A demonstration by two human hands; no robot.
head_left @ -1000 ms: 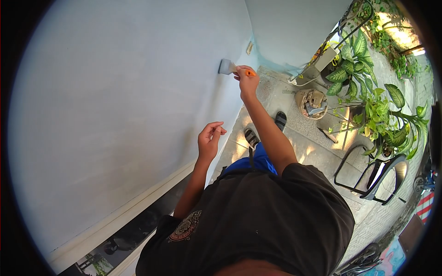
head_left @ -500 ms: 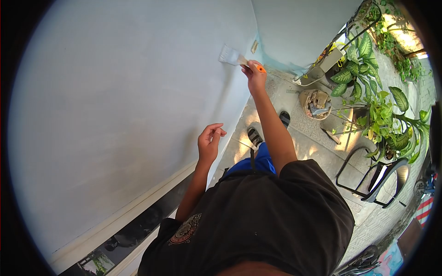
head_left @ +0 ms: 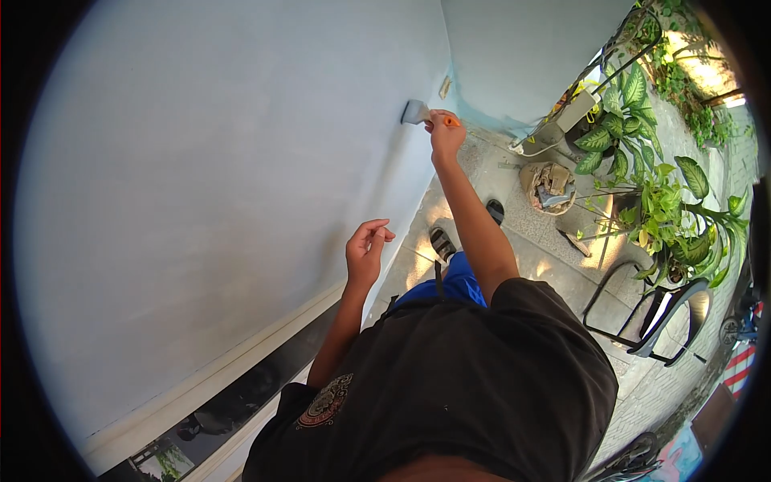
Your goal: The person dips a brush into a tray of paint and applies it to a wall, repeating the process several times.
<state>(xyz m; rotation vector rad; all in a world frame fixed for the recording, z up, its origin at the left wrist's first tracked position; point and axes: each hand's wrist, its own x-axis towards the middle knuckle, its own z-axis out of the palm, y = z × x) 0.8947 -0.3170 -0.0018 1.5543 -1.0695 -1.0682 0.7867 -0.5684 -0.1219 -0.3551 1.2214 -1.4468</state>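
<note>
A person in a dark shirt [head_left: 450, 377] and blue shorts [head_left: 454, 283] is standing beside a pale wall [head_left: 201, 177], right arm reaching forward toward the far corner. The right hand [head_left: 446, 135] is pinching the orange-ended handle of a brush [head_left: 416, 112] between thumb and fingers. The brush is pointing left, its bristles lying at the wall's surface; whether they are touching is hard to tell. The left hand [head_left: 367, 253] is hovering nearer the body, close to the wall, its fingers loosely curled and partly open. A small yellowish fitting [head_left: 445, 87] is showing near the corner, beyond the brush, where a second wall [head_left: 530, 52] is meeting the first. Sandals [head_left: 442, 243] are resting on the tiled floor [head_left: 522, 241] below. To the right, an open sack [head_left: 549, 188] is standing near leafy plants [head_left: 662, 205], and a black-framed chair [head_left: 668, 321] is sitting on the nearer paving. A dark glass strip [head_left: 233, 402] is running along the near left.
</note>
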